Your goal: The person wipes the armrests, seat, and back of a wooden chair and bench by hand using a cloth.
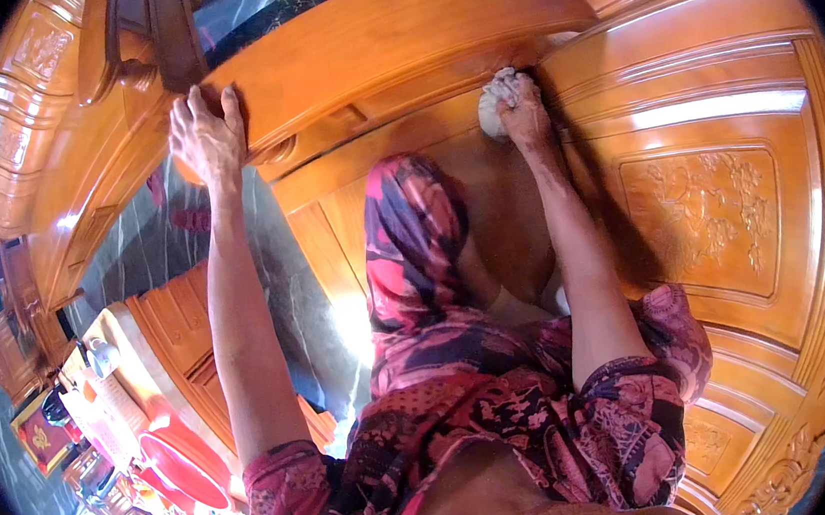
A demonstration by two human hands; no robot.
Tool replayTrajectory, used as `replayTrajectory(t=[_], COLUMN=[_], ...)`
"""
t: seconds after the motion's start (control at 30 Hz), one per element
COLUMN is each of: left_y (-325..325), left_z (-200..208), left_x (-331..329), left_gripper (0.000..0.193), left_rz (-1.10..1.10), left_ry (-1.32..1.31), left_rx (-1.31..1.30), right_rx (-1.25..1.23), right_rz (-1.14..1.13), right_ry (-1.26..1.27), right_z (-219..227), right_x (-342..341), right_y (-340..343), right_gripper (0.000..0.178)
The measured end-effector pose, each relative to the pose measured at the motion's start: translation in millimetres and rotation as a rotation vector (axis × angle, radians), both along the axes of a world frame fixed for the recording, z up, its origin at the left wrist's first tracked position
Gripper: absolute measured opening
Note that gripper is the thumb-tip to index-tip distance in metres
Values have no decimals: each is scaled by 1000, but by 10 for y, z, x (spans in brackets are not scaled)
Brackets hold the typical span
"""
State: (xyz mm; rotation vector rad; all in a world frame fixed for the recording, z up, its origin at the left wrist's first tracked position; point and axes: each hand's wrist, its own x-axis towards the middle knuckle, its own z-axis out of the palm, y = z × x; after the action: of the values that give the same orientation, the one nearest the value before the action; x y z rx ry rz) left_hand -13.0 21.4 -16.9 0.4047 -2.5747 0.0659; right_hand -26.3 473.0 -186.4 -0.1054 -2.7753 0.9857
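Observation:
My left hand [209,138] rests on the front end of a broad, polished orange-brown wooden armrest [399,33], its fingers spread over the end. My right hand [526,117] is closed on a bunched white cloth [493,110]. It presses the cloth against the wood below the armrest's inner edge, close to where the armrest meets the carved backrest [698,197]. Beneath my arms, one bent knee [413,217] in patterned red and black fabric is on the wooden seat [503,208]. Part of the cloth is hidden under my fingers.
Another carved wooden seat [73,183] stands at the left. Dark, white-veined floor [274,232] shows between it and my seat. At lower left, a wooden table [179,332] stands near a red round item [185,467] and several other things.

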Motion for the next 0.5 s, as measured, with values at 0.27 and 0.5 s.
replayTrajectory(t=[0.27,0.5], left_y=[-3,72], left_z=[30,11], left_x=[56,-25], left_gripper=[65,67], left_rz=[-2,-12], left_ry=[-5,24], left_rx=[53,104], right_rx=[257,306], right_rz=[-2,104], right_ry=[-234,-108], right_z=[105,-29], right_x=[-69,63], right_y=[-234,-770], right_gripper=[63,45])
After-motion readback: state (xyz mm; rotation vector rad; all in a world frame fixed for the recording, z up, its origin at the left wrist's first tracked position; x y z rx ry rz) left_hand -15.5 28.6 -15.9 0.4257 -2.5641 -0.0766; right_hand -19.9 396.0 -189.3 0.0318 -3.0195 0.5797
